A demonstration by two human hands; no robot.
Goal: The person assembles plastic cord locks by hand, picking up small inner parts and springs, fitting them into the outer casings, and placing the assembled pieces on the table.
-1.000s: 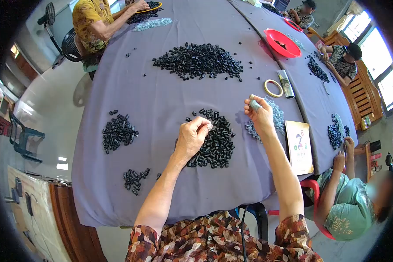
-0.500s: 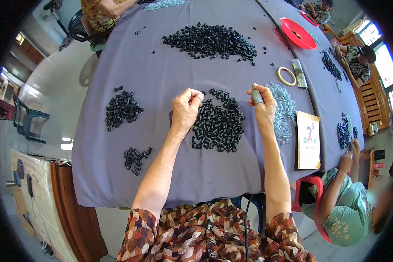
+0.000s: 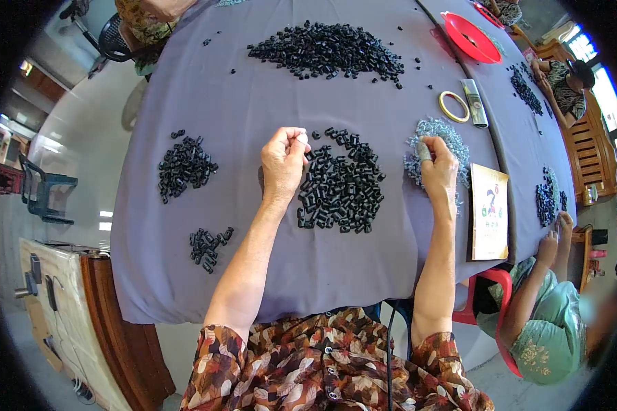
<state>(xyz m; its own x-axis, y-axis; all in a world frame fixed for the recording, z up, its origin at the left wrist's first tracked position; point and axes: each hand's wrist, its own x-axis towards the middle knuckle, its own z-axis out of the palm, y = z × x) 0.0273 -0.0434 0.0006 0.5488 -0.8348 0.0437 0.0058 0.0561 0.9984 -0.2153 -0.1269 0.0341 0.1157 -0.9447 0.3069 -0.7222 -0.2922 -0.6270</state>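
My left hand (image 3: 284,161) is closed in a pinch at the left edge of the middle pile of small black pieces (image 3: 343,185); what its fingertips hold is too small to name. Over the pile of small clear pieces (image 3: 452,137) is my right hand (image 3: 440,168), fingers together and pointing down into it. A grey covering wraps one finger of that hand. Whether a piece is between its fingertips is hidden. A large black pile (image 3: 329,51) lies farther back, with two smaller black piles (image 3: 186,164) (image 3: 210,248) on the left.
A tape roll (image 3: 454,107), a clear packet (image 3: 474,103) and a booklet (image 3: 489,214) lie at the right on the grey cloth (image 3: 336,274). Behind them is a red bowl (image 3: 472,38). Other people sit around the table, one in green (image 3: 548,322) at the near right.
My right hand has moved from beside the clear pieces to over them, its fingers now lowered. My left hand stays pinched near the middle pile. The view has shifted.
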